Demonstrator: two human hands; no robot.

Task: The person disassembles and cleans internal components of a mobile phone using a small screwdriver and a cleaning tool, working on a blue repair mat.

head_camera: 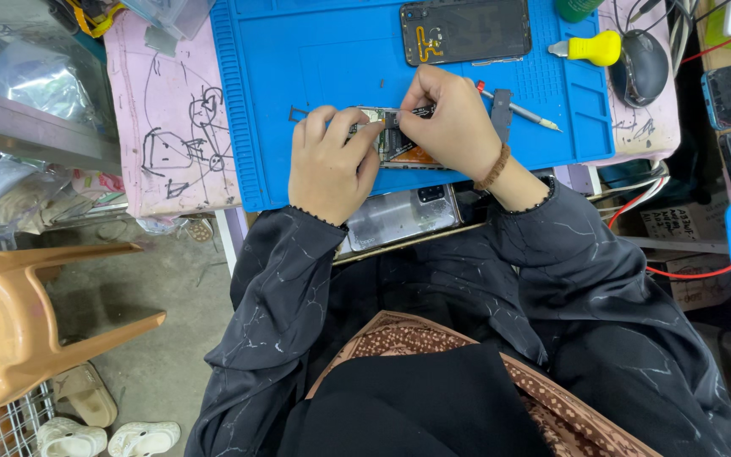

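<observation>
Centre-frame on my blue mat (pixel 298 101), left hand (pixel 329 165) pinches the opened phone (pixel 395 144); right hand (pixel 450 123) grips probably tweezers inside it. Board still exposed, reassembly undone.

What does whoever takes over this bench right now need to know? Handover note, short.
Left hand steadies the opened phone body with exposed internals on the blue silicone work mat.
Right hand pinches a small dark part at the phone's top edge.
Done: the phone's back is open.
A dark phone panel with orange flex cable lies at the mat's far edge; a thin metal pick lies right of the hands.
Left: the phone remains open, unassembled.
</observation>
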